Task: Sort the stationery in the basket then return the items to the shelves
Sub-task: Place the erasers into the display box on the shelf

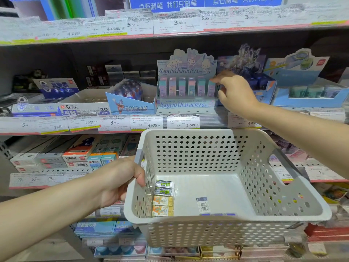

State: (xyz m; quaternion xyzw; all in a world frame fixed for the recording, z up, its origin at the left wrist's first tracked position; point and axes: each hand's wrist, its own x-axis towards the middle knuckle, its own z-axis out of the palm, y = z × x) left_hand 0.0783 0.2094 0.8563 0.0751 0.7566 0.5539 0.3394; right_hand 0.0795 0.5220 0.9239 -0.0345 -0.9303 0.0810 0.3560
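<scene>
The left hand [120, 178] is gripping the basket [283, 197] by its side handle, a few erasers [163, 197] lying inside. Above the basket, the right hand [234, 89] is reaching to the Sanrio display box [186, 87]; whether it is pinching anything is unclear. A nudge could be toppling the upright packs. Crowded shop shelves [117, 125] are standing behind the basket.

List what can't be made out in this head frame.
- Right hand at the Sanrio display box: its own fingers hide whether it pinches an eraser.
- Item at basket front: cut off by the near rim.
- Shelf price labels: blurred.
</scene>
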